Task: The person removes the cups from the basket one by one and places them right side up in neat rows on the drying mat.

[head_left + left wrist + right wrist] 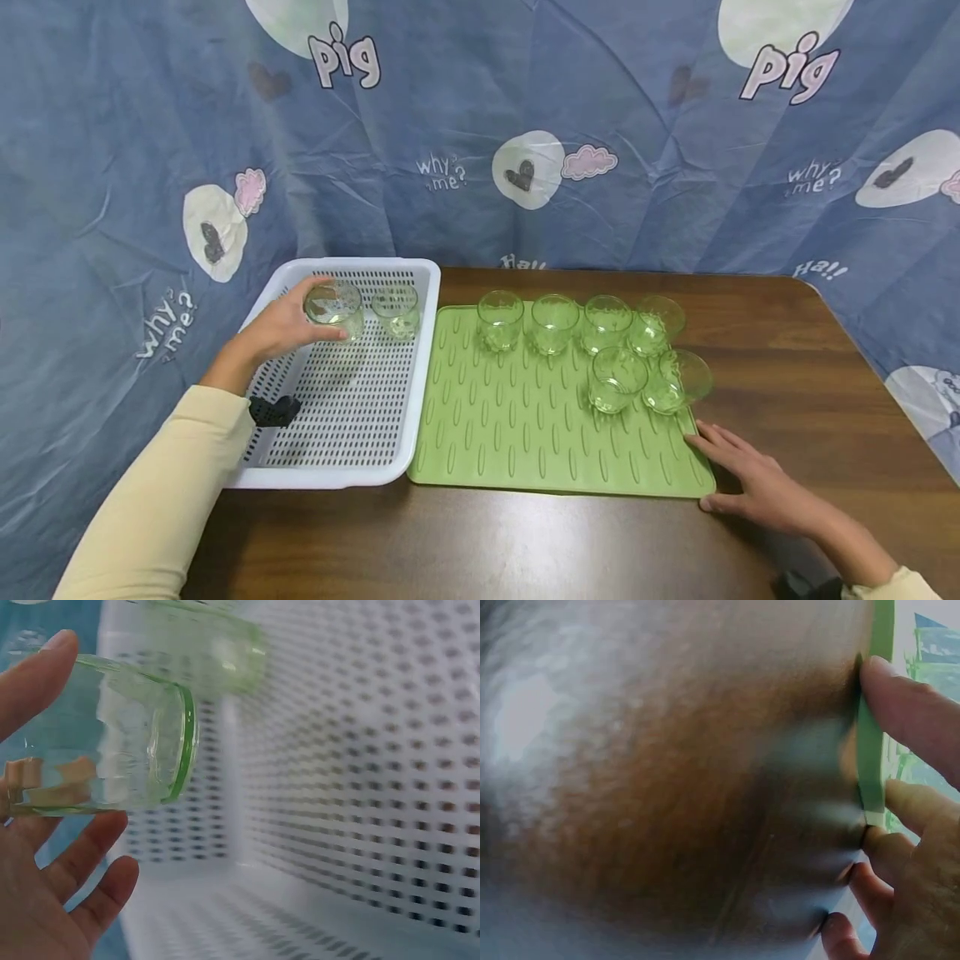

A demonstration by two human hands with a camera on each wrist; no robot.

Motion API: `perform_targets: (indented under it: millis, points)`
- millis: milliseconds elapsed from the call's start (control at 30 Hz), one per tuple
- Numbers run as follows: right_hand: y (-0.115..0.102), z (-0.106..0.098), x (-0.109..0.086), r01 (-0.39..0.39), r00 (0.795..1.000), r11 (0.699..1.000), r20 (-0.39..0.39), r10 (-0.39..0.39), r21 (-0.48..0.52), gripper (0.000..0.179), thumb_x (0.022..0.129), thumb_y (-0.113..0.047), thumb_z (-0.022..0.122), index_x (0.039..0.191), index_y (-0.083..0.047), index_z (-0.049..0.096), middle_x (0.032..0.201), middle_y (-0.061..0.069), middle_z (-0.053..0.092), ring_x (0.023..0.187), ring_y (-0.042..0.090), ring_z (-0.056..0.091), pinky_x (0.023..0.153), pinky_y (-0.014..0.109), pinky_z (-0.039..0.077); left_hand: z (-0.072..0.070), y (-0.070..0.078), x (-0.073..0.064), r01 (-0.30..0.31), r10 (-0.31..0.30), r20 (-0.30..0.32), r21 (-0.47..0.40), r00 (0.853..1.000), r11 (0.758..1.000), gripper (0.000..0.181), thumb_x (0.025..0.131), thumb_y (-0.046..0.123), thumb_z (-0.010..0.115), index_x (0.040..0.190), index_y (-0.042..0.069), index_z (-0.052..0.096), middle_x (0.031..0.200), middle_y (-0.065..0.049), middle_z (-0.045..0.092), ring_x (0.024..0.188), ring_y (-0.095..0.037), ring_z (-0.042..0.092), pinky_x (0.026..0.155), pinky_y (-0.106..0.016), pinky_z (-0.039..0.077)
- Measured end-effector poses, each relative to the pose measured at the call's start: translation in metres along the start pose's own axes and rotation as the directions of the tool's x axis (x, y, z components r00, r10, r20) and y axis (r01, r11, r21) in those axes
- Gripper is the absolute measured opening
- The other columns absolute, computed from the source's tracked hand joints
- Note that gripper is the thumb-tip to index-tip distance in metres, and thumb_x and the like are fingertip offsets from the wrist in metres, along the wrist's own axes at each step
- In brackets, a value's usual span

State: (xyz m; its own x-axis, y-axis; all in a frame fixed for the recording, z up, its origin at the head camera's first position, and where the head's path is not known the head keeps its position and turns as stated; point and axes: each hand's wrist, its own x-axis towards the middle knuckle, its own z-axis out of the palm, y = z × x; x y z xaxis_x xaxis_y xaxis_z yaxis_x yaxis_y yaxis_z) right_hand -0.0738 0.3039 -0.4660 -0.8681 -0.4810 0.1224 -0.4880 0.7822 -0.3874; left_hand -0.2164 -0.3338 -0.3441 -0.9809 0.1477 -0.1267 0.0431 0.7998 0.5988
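Observation:
My left hand (283,323) grips a clear green-tinted glass (334,310) between thumb and fingers, over the far left part of the white perforated basket (420,392). In the left wrist view the held glass (127,739) shows its thick green base, tilted toward the basket's inside. A second glass (396,312) stands in the basket just right of it. My right hand (765,483) rests at the near right corner of the green drying mat (517,442), with loosely extended fingers touching its edge. Several similar glasses, one of them near the front (617,380), stand on the mat.
The wooden table (487,542) carries both basket and mat, which sit side by side. Behind it hangs a blue printed cloth (450,100). The mat's glasses are grouped along its back and right side.

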Motion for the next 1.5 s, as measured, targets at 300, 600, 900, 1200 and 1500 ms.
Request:
perform_targets:
  millis: [300, 600, 900, 1200, 1500]
  points:
    - [-0.001, -0.006, 0.006, -0.021, 0.999, 1.000, 0.034, 0.021, 0.004, 0.084, 0.074, -0.037, 0.083, 0.146, -0.013, 0.048, 0.152, 0.025, 0.042, 0.147, -0.006, 0.011, 0.087, 0.081, 0.038, -0.025, 0.056, -0.017, -0.062, 0.059, -0.164, -0.010, 0.985, 0.998, 0.095, 0.082, 0.038, 0.080, 0.157, 0.017, 0.025, 0.144, -0.022, 0.050, 0.130, -0.041, 0.050, 0.101, -0.056, 0.044]
    - [0.001, -0.002, 0.004, 0.002, 1.000, 0.999, 0.021, -0.003, 0.043, 0.083, 0.073, -0.034, 0.084, 0.144, -0.010, 0.050, 0.150, 0.027, 0.043, 0.134, -0.026, -0.002, 0.088, 0.078, 0.038, 0.008, 0.125, -0.033, -0.245, 0.203, -0.241, -0.159, 0.949, 0.956, 0.086, 0.083, 0.025, 0.080, 0.153, 0.012, 0.031, 0.140, -0.012, 0.058, 0.121, -0.027, 0.054, 0.092, -0.033, 0.046]
    - [0.003, -0.001, 0.001, -0.004, 1.000, 1.000, 0.012, 0.004, 0.012, 0.084, 0.073, -0.036, 0.084, 0.146, -0.015, 0.048, 0.151, 0.024, 0.044, 0.134, -0.025, -0.003, 0.086, 0.078, 0.040, 0.064, 0.169, -0.025, -0.278, 0.224, -0.198, -0.305, 0.954, 0.911, 0.091, 0.077, 0.027, 0.085, 0.152, 0.027, 0.034, 0.140, -0.007, 0.055, 0.125, -0.029, 0.054, 0.102, -0.051, 0.048]
    - [0.004, 0.000, 0.004, 0.030, 0.999, 0.999, -0.018, -0.030, 0.012, 0.084, 0.072, -0.035, 0.084, 0.146, -0.015, 0.049, 0.151, 0.023, 0.045, 0.134, -0.026, -0.004, 0.085, 0.077, 0.040, 0.122, 0.194, -0.023, -0.334, 0.271, -0.206, -0.408, 0.940, 0.850, 0.089, 0.072, 0.025, 0.088, 0.146, 0.027, 0.040, 0.131, -0.006, 0.058, 0.123, -0.027, 0.055, 0.107, -0.050, 0.045]
    - [0.005, 0.003, 0.001, 0.029, 0.999, 1.000, -0.023, -0.029, -0.009, 0.087, 0.071, -0.037, 0.085, 0.147, -0.018, 0.048, 0.161, 0.006, 0.036, 0.134, -0.026, -0.005, 0.079, 0.081, 0.040, 0.186, 0.198, -0.019, -0.277, 0.135, -0.276, -0.586, 0.952, 0.762, 0.089, 0.070, 0.021, 0.090, 0.145, 0.025, 0.041, 0.135, -0.009, 0.050, 0.125, -0.027, 0.050, 0.105, -0.050, 0.046]
